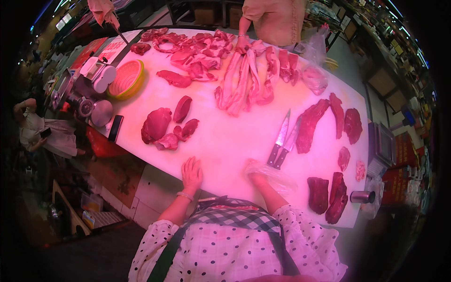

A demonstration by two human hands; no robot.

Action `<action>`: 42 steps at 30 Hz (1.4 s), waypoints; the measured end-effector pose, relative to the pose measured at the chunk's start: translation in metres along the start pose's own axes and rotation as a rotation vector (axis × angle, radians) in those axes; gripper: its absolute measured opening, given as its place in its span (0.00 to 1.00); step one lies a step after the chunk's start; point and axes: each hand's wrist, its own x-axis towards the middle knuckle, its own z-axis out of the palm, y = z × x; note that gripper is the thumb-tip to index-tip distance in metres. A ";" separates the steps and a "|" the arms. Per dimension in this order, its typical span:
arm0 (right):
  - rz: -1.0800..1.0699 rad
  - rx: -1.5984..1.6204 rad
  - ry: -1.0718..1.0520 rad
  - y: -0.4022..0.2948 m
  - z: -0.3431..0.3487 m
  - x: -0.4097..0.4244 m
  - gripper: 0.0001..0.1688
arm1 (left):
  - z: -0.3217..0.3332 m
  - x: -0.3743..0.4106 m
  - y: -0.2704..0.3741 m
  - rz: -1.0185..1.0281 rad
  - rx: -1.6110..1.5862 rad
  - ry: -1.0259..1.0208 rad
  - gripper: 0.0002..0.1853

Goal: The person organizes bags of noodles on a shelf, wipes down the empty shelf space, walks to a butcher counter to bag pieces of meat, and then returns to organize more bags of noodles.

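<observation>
My left hand (192, 173) rests on the near edge of the white table (225, 141), its fingers a little apart and nothing in it. At the right, my right hand (256, 174) is at a clear plastic bag (276, 178), which partly covers it; whether the fingers grip the bag is unclear. Just beyond it lie two kitchen knives (278, 142) with dark handles, side by side. Several pieces of red meat (156, 125) lie beyond my left hand. Long strips of meat (243, 84) spread over the far middle, and dark red slabs (317, 195) lie at the right.
Across the table a person (273, 21) has a hand on the meat strips. A yellow-rimmed basket (128, 79), a meat grinder (86, 105) and a black phone-like object (115, 128) are at the left. A metal cup (362, 197) and a scale (382, 144) stand at the right.
</observation>
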 end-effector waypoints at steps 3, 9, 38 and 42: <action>0.002 -0.007 0.024 -0.007 -0.003 -0.004 0.29 | 0.001 -0.001 0.000 -0.006 0.010 -0.009 0.20; 0.003 -0.001 0.040 -0.013 -0.006 -0.003 0.28 | 0.002 -0.002 0.000 0.006 0.021 -0.005 0.20; -0.149 -0.079 0.212 -0.012 -0.026 -0.014 0.22 | 0.005 -0.002 -0.003 -0.002 -0.037 0.037 0.18; -0.215 -0.137 0.273 -0.031 -0.029 -0.011 0.21 | 0.000 -0.011 -0.007 -0.018 -0.012 0.073 0.21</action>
